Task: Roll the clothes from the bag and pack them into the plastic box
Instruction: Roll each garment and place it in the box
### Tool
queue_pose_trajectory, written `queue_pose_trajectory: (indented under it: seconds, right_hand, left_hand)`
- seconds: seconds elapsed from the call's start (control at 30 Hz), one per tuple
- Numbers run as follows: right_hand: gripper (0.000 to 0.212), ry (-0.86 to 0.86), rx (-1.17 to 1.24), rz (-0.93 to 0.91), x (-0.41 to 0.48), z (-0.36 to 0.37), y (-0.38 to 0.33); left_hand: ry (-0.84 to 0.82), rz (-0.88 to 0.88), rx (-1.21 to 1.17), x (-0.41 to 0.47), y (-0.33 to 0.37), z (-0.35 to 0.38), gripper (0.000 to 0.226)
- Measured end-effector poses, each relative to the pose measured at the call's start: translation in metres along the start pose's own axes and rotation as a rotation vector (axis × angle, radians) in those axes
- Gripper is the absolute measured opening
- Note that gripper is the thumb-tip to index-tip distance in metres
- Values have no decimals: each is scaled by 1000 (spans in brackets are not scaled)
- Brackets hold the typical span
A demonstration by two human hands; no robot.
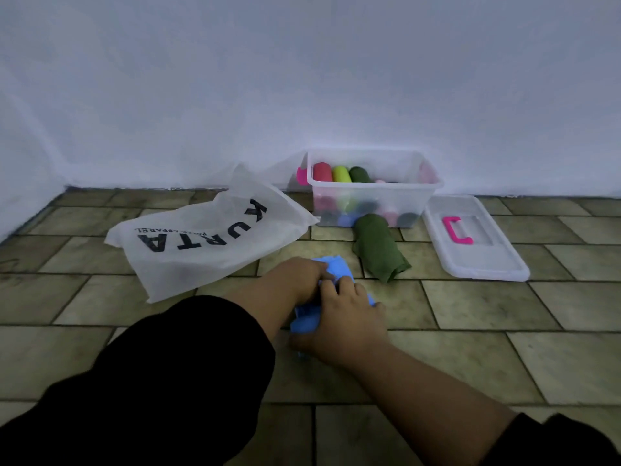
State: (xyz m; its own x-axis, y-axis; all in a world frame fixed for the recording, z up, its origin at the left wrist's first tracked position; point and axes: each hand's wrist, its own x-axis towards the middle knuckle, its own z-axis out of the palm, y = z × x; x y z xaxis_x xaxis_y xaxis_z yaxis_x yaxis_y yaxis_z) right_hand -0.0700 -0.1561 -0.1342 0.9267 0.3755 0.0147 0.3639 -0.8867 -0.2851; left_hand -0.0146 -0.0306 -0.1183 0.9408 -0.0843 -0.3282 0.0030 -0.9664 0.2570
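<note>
Nearest, both hands press down on a light blue garment (336,269) on the tiled floor (470,364): the right hand (342,319) lies flat over it, fingers together and curled onto the cloth, while the left hand (302,274) pins the far end, fingers bent and close. To roll well, keep the edges even and the tension firm, I judge. At one o'clock lies a rolled green garment (378,247); at eleven o'clock the white bag (201,243) reads "KURTA", smaller print illegible. Beyond, at twelve to one o'clock, the plastic box (373,193) holds coloured rolls, its lid (477,240) beside it.
</note>
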Motion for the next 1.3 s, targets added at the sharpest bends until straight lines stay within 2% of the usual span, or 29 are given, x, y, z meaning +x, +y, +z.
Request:
queue_pose_trajectory:
  seconds: [0.2, 0.33, 0.53, 0.63, 0.73, 0.87, 1.17, 1.3]
  right_hand:
    - [60, -16, -22, -57, -5, -9, 11]
    - [50, -28, -28, -51, -11, -6, 18]
    - [62, -96, -120, -133, -15, -4, 24]
    - [68, -209, -138, -236, -16, -14, 37]
    - [50, -270, -144, -317, -15, -25, 49]
    - [42, -258, -160, -349, -13, -33, 53]
    - [37, -466, -53, -290, 19, -54, 45]
    - [33, -539, 69, -235, 29, -53, 44]
  left_hand:
    - [-59, 63, 167, 6, -2, 5, 54]
    - [-30, 62, 211, 9, -2, 10, 59]
    - [-19, 71, 241, 13, -5, 14, 60]
    - [-17, 72, 249, 15, -6, 15, 60]
    - [-13, 72, 235, 16, -7, 15, 61]
    - [-9, 71, 225, 19, -8, 17, 61]
    - [-32, 46, 252, 27, -11, 21, 61]
    - [16, 60, 164, 26, -15, 25, 60]
